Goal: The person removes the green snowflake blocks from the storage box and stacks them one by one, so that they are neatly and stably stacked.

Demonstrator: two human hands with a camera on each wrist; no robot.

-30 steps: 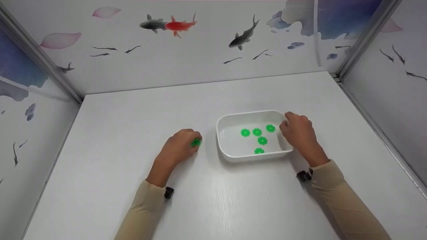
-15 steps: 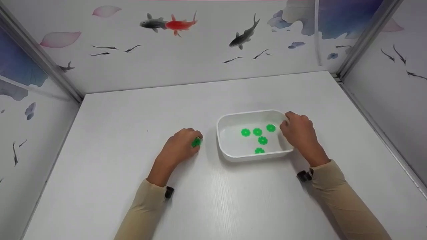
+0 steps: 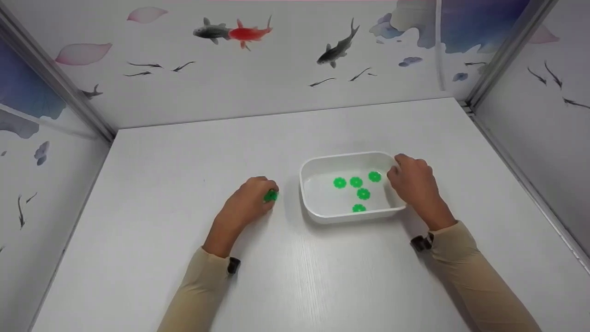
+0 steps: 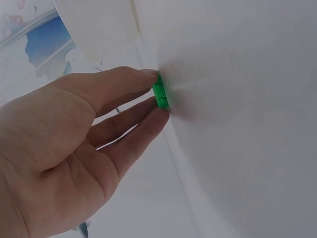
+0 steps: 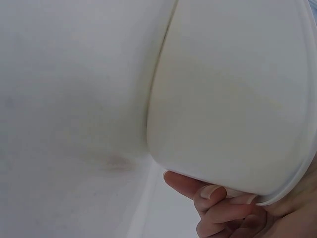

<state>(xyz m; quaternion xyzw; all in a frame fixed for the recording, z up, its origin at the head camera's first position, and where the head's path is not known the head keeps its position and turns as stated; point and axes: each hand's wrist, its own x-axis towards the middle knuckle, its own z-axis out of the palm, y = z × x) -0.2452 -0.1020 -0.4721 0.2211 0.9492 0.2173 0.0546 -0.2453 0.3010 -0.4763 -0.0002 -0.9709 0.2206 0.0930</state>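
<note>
My left hand [image 3: 247,201] is low over the table, left of the white plastic tub [image 3: 332,218]. Between its thumb and fingertips it pinches a small green flower-shaped piece [image 4: 160,93], held on edge right at the tabletop in the left wrist view. On the other side, my right hand [image 3: 415,184] grips the tub by its right end, thumb over the rim and fingers [image 5: 183,184] against the outer wall. Several flat green flower pieces [image 3: 363,193] lie apart on the tub's floor; the nearest is partly hidden by the front rim.
The white table [image 3: 295,276] is bounded by a back panel [image 3: 286,74] printed with fish and petals, and by side panels in metal frames. Small black devices [image 3: 234,265] are strapped at both wrists.
</note>
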